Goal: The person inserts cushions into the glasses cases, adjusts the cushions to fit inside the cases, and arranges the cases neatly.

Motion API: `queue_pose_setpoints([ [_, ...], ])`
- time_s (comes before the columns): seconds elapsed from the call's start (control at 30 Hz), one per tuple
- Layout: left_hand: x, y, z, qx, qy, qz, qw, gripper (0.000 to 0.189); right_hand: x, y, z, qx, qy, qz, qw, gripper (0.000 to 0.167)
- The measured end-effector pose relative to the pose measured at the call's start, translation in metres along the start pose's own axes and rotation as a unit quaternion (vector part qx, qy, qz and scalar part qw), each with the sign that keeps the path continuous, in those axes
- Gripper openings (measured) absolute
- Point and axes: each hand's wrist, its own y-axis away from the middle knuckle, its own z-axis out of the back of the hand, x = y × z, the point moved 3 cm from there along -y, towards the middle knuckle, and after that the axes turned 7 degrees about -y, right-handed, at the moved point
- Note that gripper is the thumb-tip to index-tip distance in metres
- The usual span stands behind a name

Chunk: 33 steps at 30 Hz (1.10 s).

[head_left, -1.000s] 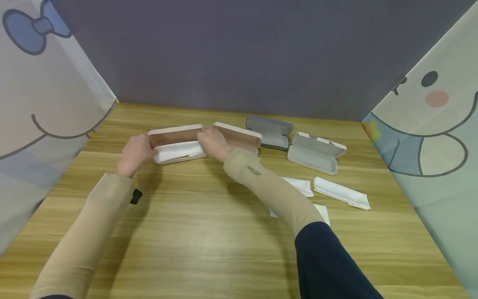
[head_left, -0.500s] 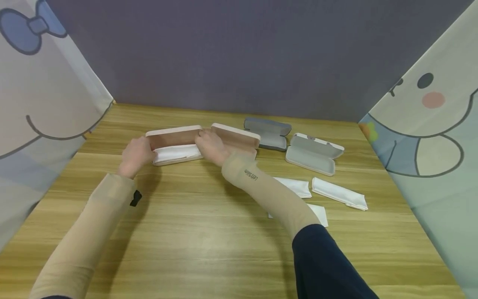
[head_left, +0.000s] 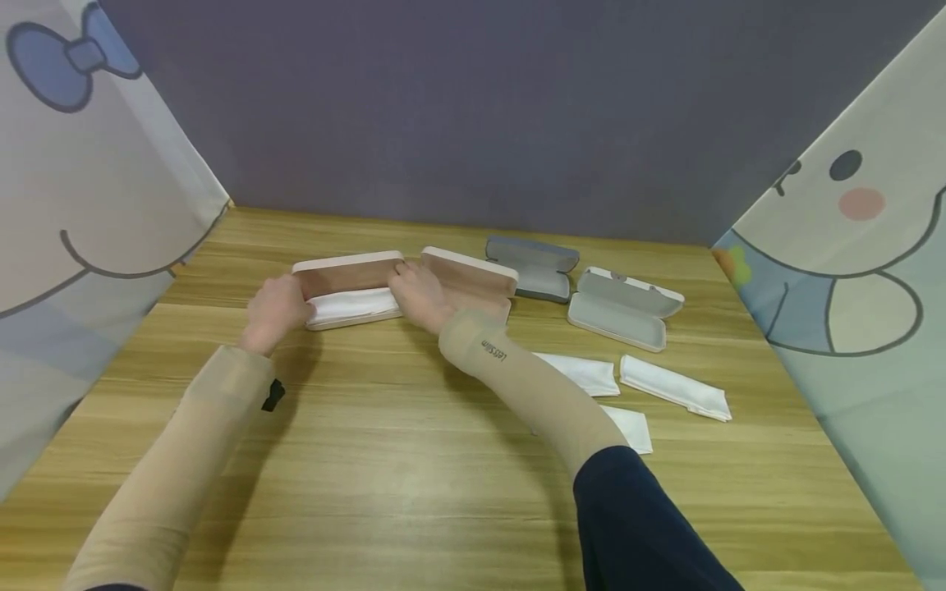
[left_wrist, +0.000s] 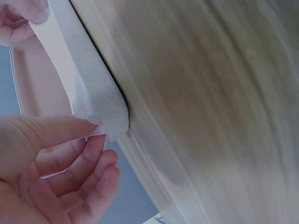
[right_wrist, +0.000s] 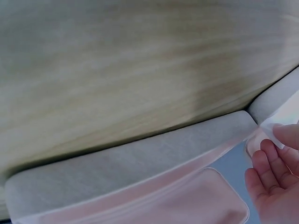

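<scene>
An open glasses case (head_left: 347, 277) with a pinkish-brown lining stands at the back left, its lid tipped back. Inside its base lies a folded white cleaning cloth (head_left: 353, 304). My left hand (head_left: 277, 313) is at the case's left end; in the left wrist view its thumb and forefinger pinch a corner of the cloth (left_wrist: 63, 56) right at the pale rim. At the other end, my right hand (head_left: 420, 297) pinches the cloth's opposite end, as the right wrist view shows with a bit of white fabric (right_wrist: 274, 133) under the thumb.
Close on the right stands a second pink-lined open case (head_left: 473, 275), partly behind my right hand. Beyond it are a dark grey open case (head_left: 543, 263) and a pale grey-lined one (head_left: 619, 316). Folded white cloths (head_left: 676, 387) lie on the wooden table (head_left: 384, 460), some partly under my right forearm.
The white cloth has sunk lower into the left case, where it stood higher above the front rim before. Both hands stay at the case's ends, slightly lower.
</scene>
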Motion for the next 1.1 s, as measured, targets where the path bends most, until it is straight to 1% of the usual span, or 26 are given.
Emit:
queue_pose_setpoints([
  [0.2, -0.001, 0.0, -0.002, -0.004, -0.004, -0.001, 1.0, 0.034, -0.002, 0.001, -0.004, 0.002, 0.002, -0.01, 0.9999, 0.027],
  [0.37, 0.0, 0.0, -0.001, -0.008, -0.007, 0.007, 0.9999, 0.033, -0.005, 0.0, -0.005, 0.004, -0.006, -0.017, 0.9998, 0.029],
  [0.57, 0.0, -0.002, -0.002, -0.02, -0.01, 0.013, 0.9997, 0.031, -0.009, -0.002, -0.008, 0.002, 0.005, -0.022, 0.9997, 0.032],
  [0.77, 0.002, -0.001, -0.003, -0.026, -0.005, 0.015, 0.9995, 0.032, -0.009, -0.004, -0.011, 0.0, -0.005, -0.025, 0.9997, 0.03],
  [0.87, 0.002, 0.0, -0.003, -0.029, 0.0, 0.017, 0.9994, 0.028, -0.009, -0.004, -0.013, -0.001, -0.007, -0.025, 0.9997, 0.029],
  [1.0, 0.004, 0.001, -0.003, -0.03, 0.006, 0.016, 0.9994, 0.017, -0.009, -0.004, -0.014, 0.001, -0.008, -0.027, 0.9996, 0.031],
  [1.03, 0.005, 0.0, -0.003, -0.029, 0.007, 0.016, 0.9994, 0.017, -0.01, -0.004, -0.014, 0.001, -0.009, -0.028, 0.9996, 0.031],
  [1.1, 0.007, 0.0, -0.003, -0.026, 0.008, 0.015, 0.9995, 0.022, -0.011, -0.004, -0.014, 0.002, -0.01, -0.03, 0.9995, 0.031],
])
